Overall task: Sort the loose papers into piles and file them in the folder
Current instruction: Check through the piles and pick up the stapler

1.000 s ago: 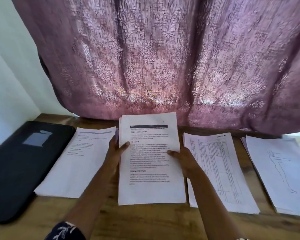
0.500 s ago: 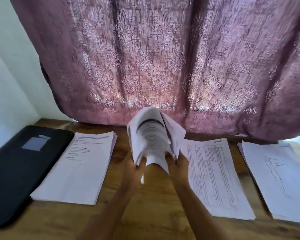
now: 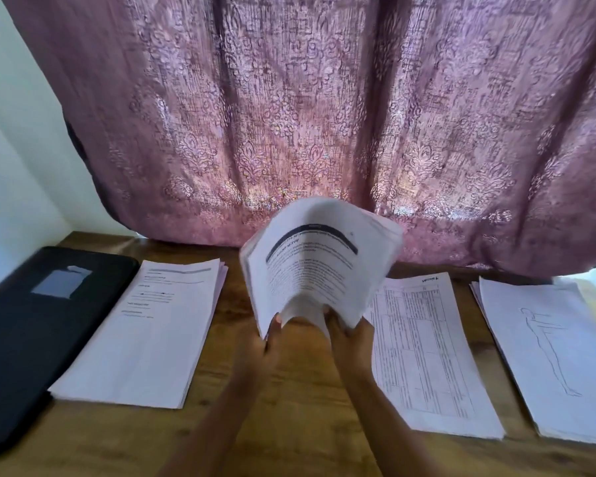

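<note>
- Head view: a stack of papers [image 3: 320, 270] is held up off the table [image 3: 289, 425] by both hands. It is bowed so that its middle arches upward.
- The left hand [image 3: 262, 342] is closed on the stack's lower left corner, with the thumb laid on the printed front.
- The right hand [image 3: 353, 339] is closed on the lower right corner, with the fingers wrapped round the sheets.
- A dark heading band and lines of print are seen on the top sheet; the words are too blurred to be read.
- A black folder [image 3: 31, 332] is laid flat and closed at the left end of the table, and a grey patch is seen on its cover.
- Just to the right of the folder, a text pile [image 3: 145, 335] is laid flat, with its edge close to the folder's; whether the two touch cannot be told.
- The held stack is found farther right of the folder, beyond the text pile, above a bare strip of wood.
- Farther still from the folder, a grid pile [image 3: 424, 349] printed with a table is laid flat.
- Farthest from the folder, at the right of the view, a drawing pile [image 3: 558, 352] topped by an outlined standing figure is laid.
- A patterned mauve curtain [image 3: 324, 115] is hung behind the table, and a white wall [image 3: 14, 166] is seen beyond the folder.
</note>
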A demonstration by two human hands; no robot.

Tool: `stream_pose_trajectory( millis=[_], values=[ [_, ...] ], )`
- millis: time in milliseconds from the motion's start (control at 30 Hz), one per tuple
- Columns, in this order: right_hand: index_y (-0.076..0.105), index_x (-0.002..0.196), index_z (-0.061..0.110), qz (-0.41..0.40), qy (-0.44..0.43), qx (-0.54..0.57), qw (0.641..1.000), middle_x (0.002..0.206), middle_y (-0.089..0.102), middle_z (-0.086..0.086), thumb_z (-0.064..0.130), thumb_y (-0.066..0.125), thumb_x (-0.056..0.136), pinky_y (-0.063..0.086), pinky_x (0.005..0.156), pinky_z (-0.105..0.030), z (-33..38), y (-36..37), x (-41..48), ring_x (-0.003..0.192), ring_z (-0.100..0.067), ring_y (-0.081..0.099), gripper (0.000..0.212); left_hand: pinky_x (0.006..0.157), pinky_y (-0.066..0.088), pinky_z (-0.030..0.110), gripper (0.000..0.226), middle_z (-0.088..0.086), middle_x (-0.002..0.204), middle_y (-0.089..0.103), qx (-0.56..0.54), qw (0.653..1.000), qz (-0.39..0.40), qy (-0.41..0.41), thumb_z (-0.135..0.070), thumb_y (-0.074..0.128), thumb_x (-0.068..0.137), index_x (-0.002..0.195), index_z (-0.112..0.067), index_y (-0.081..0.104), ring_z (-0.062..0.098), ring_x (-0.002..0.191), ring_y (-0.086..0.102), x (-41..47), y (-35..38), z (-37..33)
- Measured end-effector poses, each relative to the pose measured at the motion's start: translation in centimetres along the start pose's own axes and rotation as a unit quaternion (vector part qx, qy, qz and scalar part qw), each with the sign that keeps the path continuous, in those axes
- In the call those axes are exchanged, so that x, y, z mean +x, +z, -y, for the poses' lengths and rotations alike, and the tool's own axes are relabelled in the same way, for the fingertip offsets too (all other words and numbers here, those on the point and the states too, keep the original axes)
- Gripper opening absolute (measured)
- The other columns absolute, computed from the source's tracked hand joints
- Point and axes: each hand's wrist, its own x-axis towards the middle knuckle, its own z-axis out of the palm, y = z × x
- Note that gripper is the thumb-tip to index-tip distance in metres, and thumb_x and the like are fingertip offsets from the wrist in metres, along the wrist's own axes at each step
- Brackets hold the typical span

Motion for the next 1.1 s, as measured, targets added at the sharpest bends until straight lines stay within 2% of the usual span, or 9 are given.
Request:
stream_pose_trajectory(
  millis=[67,167,333,533,767,833,933,1033,1100],
  values=[
    [0.067,0.096,0.010,-0.008,0.010,-0.024,1.000,0.081,0.071,-0.001,0.023,0.068,0.088,0.058,0.072,-0.036,-0.3,0.1,0.3,0.080,-0.015,0.069,0.016,0.080,0.056,0.054,0.026,0.008,0.094,0.067,0.021,0.999,-0.022,0.011,-0.057,0.053,0.089,0.094,-0.032,0.058,0.026,0.083,0.065,0.3,0.1,0.2],
    [0.067,0.092,0.026,0.057,0.033,-0.077,0.995,0.087,0.069,0.004,0.030,0.060,0.092,0.055,0.090,-0.040,-1.0,-0.2,0.8,0.093,-0.013,0.066,0.007,0.070,0.055,0.055,0.076,0.017,0.075,0.065,0.057,0.997,0.020,-0.052,-0.080,0.037,0.081,0.075,-0.007,0.057,0.032,0.071,0.065,0.9,0.2,1.7],
    [0.070,0.095,0.013,0.062,0.005,-0.105,0.992,0.086,0.073,-0.002,0.049,0.071,0.074,0.059,0.068,-0.037,1.1,-1.9,3.3,0.080,-0.016,0.070,0.042,0.077,0.053,0.031,0.011,-0.004,0.096,0.065,-0.037,0.997,0.014,-0.064,-0.030,0.059,0.095,0.102,-0.021,0.057,0.012,0.084,0.063,2.7,-1.2,-2.0],
    [0.066,0.091,0.012,0.044,0.163,0.149,0.974,0.093,0.069,-0.008,0.013,0.068,0.085,0.055,0.068,-0.032,2.5,-4.0,3.0,0.083,-0.023,0.065,0.006,0.069,0.048,0.029,0.026,-0.002,0.093,0.066,-0.316,0.934,0.001,-0.165,0.005,0.063,0.086,0.088,-0.021,0.061,0.018,0.086,0.062,3.2,-0.9,-3.4],
    [0.064,0.092,0.013,0.028,0.186,0.201,0.961,0.095,0.070,-0.006,0.001,0.059,0.088,0.054,0.081,-0.045,3.8,-2.6,0.8,0.090,-0.026,0.065,0.013,0.084,0.052,0.042,0.022,0.013,0.117,0.067,-0.352,0.905,0.048,-0.233,-0.027,0.068,0.085,0.105,-0.020,0.065,0.027,0.100,0.065,0.9,1.5,-2.4],
    [0.064,0.091,0.012,0.032,0.172,0.176,0.969,0.090,0.070,-0.004,-0.002,0.057,0.088,0.053,0.075,-0.039,4.5,-4.1,1.5,0.082,-0.022,0.064,0.016,0.091,0.050,0.053,0.053,0.012,0.122,0.066,-0.494,0.842,0.071,-0.203,-0.053,0.062,0.082,0.122,-0.019,0.062,0.033,0.111,0.063,2.0,-0.9,-2.5],
    [0.063,0.097,0.007,0.083,0.179,0.132,0.971,0.093,0.071,-0.011,-0.002,0.057,0.087,0.054,0.069,-0.037,4.8,-6.9,2.9,0.079,-0.025,0.068,0.015,0.069,0.059,0.050,0.082,0.011,0.111,0.071,-0.589,0.775,0.011,-0.229,-0.073,0.046,0.069,0.125,-0.015,0.064,0.031,0.094,0.071,5.2,-6.7,-1.3],
    [0.063,0.100,0.003,0.129,0.198,0.085,0.968,0.095,0.072,-0.015,-0.001,0.058,0.087,0.056,0.077,-0.043,4.6,-8.2,3.9,0.083,-0.030,0.069,0.015,0.081,0.056,0.052,0.071,0.018,0.120,0.066,-0.460,0.834,0.097,-0.288,-0.069,0.046,0.084,0.116,-0.010,0.070,0.035,0.101,0.067,7.6,-9.4,-0.9],
    [0.062,0.105,0.000,0.147,0.204,0.053,0.966,0.100,0.071,-0.019,0.000,0.058,0.087,0.055,0.084,-0.048,4.5,-8.1,4.5,0.089,-0.034,0.069,0.019,0.064,0.060,0.041,0.041,0.019,0.097,0.072,-0.330,0.885,0.161,-0.288,-0.040,0.053,0.091,0.096,-0.007,0.076,0.032,0.078,0.072,7.7,-9.1,-1.4]
  ],
)
